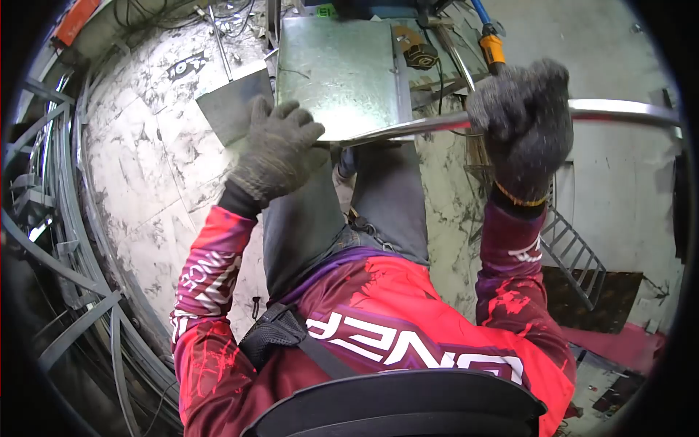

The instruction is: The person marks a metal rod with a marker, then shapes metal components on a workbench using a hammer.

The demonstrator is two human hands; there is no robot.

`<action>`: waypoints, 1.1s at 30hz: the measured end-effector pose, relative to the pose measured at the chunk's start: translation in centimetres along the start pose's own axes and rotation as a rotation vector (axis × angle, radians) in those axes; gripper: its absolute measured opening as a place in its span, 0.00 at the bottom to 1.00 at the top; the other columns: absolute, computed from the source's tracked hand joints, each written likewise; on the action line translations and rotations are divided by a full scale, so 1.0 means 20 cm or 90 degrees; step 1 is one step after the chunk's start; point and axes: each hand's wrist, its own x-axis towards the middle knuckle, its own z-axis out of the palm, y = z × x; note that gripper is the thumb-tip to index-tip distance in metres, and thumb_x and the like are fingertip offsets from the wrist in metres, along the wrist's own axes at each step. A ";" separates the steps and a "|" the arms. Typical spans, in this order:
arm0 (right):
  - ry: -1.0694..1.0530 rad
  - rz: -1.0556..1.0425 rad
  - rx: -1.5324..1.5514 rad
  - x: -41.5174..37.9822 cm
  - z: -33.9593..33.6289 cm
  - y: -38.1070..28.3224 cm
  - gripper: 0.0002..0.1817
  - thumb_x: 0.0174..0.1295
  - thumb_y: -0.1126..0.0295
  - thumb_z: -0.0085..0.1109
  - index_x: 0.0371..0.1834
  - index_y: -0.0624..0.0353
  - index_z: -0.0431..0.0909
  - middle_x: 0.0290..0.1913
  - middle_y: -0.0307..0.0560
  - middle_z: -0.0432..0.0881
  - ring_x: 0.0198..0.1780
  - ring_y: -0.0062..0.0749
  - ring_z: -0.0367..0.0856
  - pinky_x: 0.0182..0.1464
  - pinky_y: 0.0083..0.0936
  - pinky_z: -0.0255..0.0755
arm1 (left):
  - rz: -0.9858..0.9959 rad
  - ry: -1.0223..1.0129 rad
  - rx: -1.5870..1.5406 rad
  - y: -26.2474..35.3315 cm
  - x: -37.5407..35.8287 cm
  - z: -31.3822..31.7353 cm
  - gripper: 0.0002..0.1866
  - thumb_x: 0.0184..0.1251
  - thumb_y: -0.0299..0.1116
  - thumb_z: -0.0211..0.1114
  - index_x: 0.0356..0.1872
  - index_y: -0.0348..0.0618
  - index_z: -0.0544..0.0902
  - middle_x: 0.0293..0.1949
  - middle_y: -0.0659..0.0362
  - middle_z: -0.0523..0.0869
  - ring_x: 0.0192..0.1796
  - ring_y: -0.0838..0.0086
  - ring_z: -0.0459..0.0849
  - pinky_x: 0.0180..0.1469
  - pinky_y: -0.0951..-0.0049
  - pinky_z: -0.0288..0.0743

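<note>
My right hand [520, 120], in a dark knit glove, is closed round a long shiny metal bar [429, 125]. The bar runs on past the hand to the right edge of the view. Its other end tapers away toward the near edge of a metal-topped surface [338, 69] in front of my legs. Beside that end is my left hand [280, 149], also gloved, its fingers stretched out and apart at the surface's near left corner. Its thumb side is partly hidden. A grey metal plate [234, 103] sits just beyond my left fingers.
A tape measure [421, 57] lies right of the metal top, near a blue and orange tool [493, 49]. Long metal strips [54, 167] are heaped along the left. A ladder-like metal frame [571, 251] lies on the right. Cables [153, 14] run along the back left.
</note>
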 end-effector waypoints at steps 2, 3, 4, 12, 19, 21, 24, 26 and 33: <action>0.028 0.005 0.039 0.07 0.06 -0.01 0.21 0.79 0.52 0.46 0.29 0.52 0.70 0.18 0.34 0.62 0.16 0.24 0.62 0.23 0.27 0.67 | 0.025 0.033 0.030 -0.03 -0.05 0.16 0.13 0.60 0.39 0.69 0.44 0.47 0.83 0.44 0.54 0.82 0.54 0.56 0.80 0.65 0.47 0.67; -0.013 -0.009 -0.010 0.10 0.11 -0.03 0.20 0.78 0.49 0.47 0.32 0.51 0.71 0.19 0.33 0.61 0.17 0.24 0.60 0.25 0.26 0.65 | -0.015 0.028 -0.036 -0.04 -0.04 0.20 0.11 0.62 0.37 0.68 0.42 0.47 0.83 0.42 0.53 0.82 0.51 0.54 0.80 0.62 0.48 0.68; -0.053 -0.023 -0.057 0.11 0.15 -0.03 0.20 0.77 0.46 0.48 0.36 0.50 0.72 0.20 0.32 0.60 0.18 0.23 0.57 0.27 0.26 0.64 | -0.054 0.021 -0.103 -0.06 -0.04 0.24 0.08 0.63 0.34 0.66 0.40 0.46 0.82 0.40 0.53 0.82 0.49 0.53 0.81 0.60 0.50 0.70; -0.073 -0.053 -0.195 0.32 0.41 0.01 0.34 0.67 0.29 0.48 0.35 0.53 0.73 0.16 0.31 0.66 0.13 0.17 0.64 0.15 0.19 0.63 | -0.013 0.057 -0.086 -0.05 -0.01 0.21 0.05 0.59 0.29 0.64 0.35 0.44 0.79 0.35 0.51 0.81 0.44 0.49 0.81 0.51 0.52 0.73; -0.117 -0.295 -0.270 0.41 0.50 0.22 0.27 0.75 0.41 0.49 0.31 0.53 0.73 0.18 0.31 0.65 0.21 0.16 0.67 0.23 0.23 0.61 | 0.000 0.084 -0.001 0.00 0.03 0.21 0.07 0.54 0.39 0.68 0.32 0.52 0.82 0.31 0.56 0.84 0.40 0.54 0.86 0.57 0.49 0.70; -0.108 -0.321 -0.335 0.42 0.42 0.26 0.26 0.75 0.41 0.50 0.31 0.53 0.73 0.18 0.31 0.65 0.20 0.17 0.66 0.22 0.23 0.60 | -0.003 0.086 0.000 -0.01 0.03 0.20 0.07 0.55 0.39 0.68 0.32 0.52 0.82 0.32 0.56 0.84 0.41 0.54 0.85 0.57 0.49 0.70; -0.163 -0.167 -0.275 0.33 0.39 0.18 0.26 0.75 0.41 0.50 0.34 0.54 0.73 0.18 0.30 0.64 0.16 0.17 0.63 0.19 0.22 0.59 | -0.027 0.069 -0.012 -0.03 0.03 0.22 0.08 0.56 0.40 0.67 0.33 0.52 0.81 0.34 0.56 0.84 0.43 0.54 0.85 0.59 0.48 0.69; -0.138 -0.115 -0.130 0.26 0.35 0.18 0.27 0.74 0.38 0.49 0.37 0.54 0.72 0.18 0.29 0.65 0.15 0.16 0.62 0.18 0.20 0.59 | -0.010 0.087 -0.004 -0.01 0.03 0.23 0.07 0.57 0.38 0.66 0.34 0.51 0.81 0.35 0.55 0.84 0.44 0.53 0.84 0.58 0.47 0.68; -0.114 -0.150 0.006 0.20 0.11 0.08 0.30 0.73 0.37 0.48 0.41 0.57 0.72 0.19 0.34 0.67 0.14 0.19 0.65 0.17 0.20 0.62 | 0.020 0.116 0.004 0.01 0.03 0.22 0.06 0.58 0.34 0.66 0.32 0.45 0.79 0.33 0.51 0.82 0.42 0.48 0.82 0.49 0.48 0.72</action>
